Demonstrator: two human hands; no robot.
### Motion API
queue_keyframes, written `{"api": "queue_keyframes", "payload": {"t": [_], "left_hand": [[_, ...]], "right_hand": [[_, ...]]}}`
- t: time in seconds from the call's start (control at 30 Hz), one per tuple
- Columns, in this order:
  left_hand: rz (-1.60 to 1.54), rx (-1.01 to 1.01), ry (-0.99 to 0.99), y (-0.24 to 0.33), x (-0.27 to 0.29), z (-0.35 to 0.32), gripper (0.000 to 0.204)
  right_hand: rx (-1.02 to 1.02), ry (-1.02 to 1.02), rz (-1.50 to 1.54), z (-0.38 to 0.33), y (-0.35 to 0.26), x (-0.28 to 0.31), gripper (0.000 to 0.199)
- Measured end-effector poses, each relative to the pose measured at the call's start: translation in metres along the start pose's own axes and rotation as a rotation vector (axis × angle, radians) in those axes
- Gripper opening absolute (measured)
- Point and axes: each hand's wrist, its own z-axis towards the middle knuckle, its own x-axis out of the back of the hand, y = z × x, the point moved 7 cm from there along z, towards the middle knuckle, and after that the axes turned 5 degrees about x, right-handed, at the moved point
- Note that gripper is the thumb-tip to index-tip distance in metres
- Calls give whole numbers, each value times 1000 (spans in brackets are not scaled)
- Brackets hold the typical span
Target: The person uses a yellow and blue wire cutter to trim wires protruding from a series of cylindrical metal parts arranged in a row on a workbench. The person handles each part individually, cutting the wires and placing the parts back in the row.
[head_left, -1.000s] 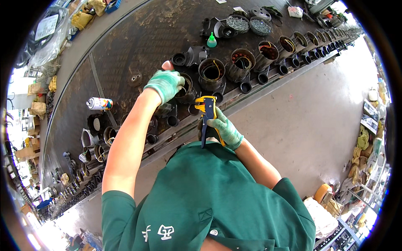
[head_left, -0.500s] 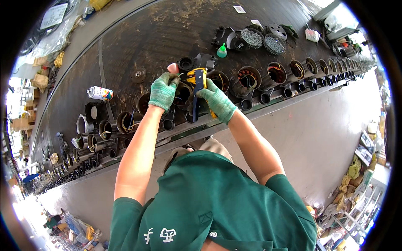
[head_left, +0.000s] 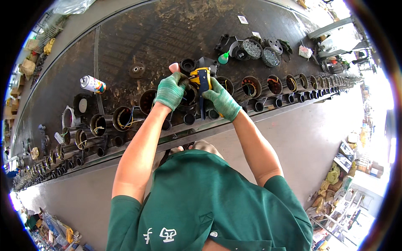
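My right hand [head_left: 224, 101], in a green knit glove, is closed round the handles of a yellow and dark blue wire stripper [head_left: 204, 79]. Its jaw end points left, close to the fingertips of my left hand [head_left: 170, 93]. That hand, gloved alike with a bare thumb or fingertip showing, pinches what looks like a thin wire; most of it is hidden by the fingers. Below the tool stands an open round motor housing [head_left: 191, 98], partly covered by my hands. Just behind them lies a black cast part with a round opening [head_left: 188, 64].
Along the bench's near edge runs a long row of cylindrical housings [head_left: 250, 87] with coloured wires. A spray can [head_left: 93, 84] lies at left. Farther back are a green-tipped bottle [head_left: 223, 58] and tubs of small metal parts [head_left: 271, 57]. The dark bench top [head_left: 138, 37] stretches behind.
The view has shifted slightly. Both hands stay close together over the same housing, and the stripper stands a little more upright, its jaws still by my left fingertips.
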Motion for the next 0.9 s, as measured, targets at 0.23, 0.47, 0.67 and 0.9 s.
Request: {"api": "queue_keyframes", "payload": {"t": [0.23, 0.47, 0.67, 0.9], "left_hand": [[-125, 69, -100, 11, 8, -7, 19], [-97, -56, -121, 2, 0, -6, 20], [-267, 37, -60, -4, -4, 1, 16], [-464, 146, -92, -12, -7, 10, 17]], "right_hand": [[-50, 26, 19, -8, -9, -4, 54], [-135, 69, -343, -13, -25, -3, 52], [-6, 214, 79, -7, -26, -5, 52], [168, 206, -180, -1, -38, 3, 58]]}}
